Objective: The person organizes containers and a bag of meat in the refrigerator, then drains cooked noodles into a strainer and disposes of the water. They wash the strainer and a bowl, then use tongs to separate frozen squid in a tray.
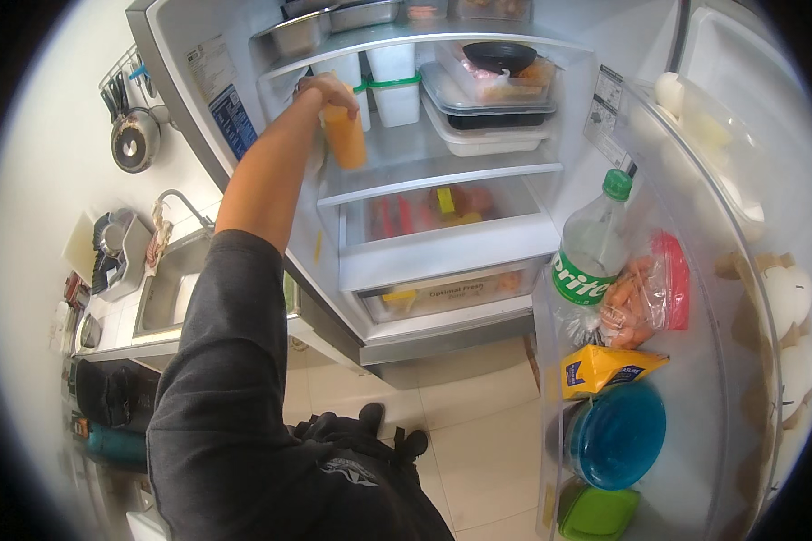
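My left hand (328, 93) reaches into the open refrigerator, its fingers around the top of an orange container (345, 140), which is slightly tilted over the left part of the middle shelf (440, 182). Whether its base touches the shelf, I cannot tell. Just behind and beside it, white tubs with green rims (396, 101) are stacked. Farther right on that shelf are lidded plastic food containers (487, 118) with a black bowl (499, 57) on top. My right hand is out of view.
The open door (690, 419) on the right holds a Sprite bottle (592, 243), a bag of sausages (629, 304), a yellow packet (609, 370), a blue-lidded container (619, 436) and eggs (785, 301). Drawers (446, 257) lie below the shelf. A sink (169, 297) stands left.
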A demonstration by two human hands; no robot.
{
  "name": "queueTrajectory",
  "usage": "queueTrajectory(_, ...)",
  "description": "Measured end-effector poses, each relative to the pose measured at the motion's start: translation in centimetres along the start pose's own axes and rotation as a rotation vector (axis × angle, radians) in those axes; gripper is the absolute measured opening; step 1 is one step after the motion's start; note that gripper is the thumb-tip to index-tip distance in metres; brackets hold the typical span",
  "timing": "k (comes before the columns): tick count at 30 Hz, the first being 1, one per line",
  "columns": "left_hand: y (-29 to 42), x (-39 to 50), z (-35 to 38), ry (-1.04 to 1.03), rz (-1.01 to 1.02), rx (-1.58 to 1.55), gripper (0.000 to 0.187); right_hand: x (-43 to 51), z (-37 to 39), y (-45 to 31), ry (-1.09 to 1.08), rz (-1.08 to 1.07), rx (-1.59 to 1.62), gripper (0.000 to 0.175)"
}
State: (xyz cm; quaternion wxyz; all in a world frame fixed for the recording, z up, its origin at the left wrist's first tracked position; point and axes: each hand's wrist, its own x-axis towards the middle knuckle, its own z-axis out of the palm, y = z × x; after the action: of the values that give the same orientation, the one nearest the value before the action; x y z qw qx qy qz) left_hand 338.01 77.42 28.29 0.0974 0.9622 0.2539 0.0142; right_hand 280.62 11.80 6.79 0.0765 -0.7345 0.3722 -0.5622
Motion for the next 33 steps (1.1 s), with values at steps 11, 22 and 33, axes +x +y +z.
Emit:
queueTrajectory(11,3.0,-6.6,-3.2,0.02,0.352,0.89,0.033,0.1,-0.3,0.7,0.065,-0.066,-0.052,0.114)
queueTrajectory(22,0.4,-3.8,11.0,-0.001,0.373,1.385,0.053,-0.9,1.6,5.6,0.055,-0.033,0.117,0.108)
queueTrajectory(33,5.9,-13.1,12.2,0.221,0.754,0.954,0.044,0.3,0.2,-1.4,0.076,-0.112,0.176,0.125)
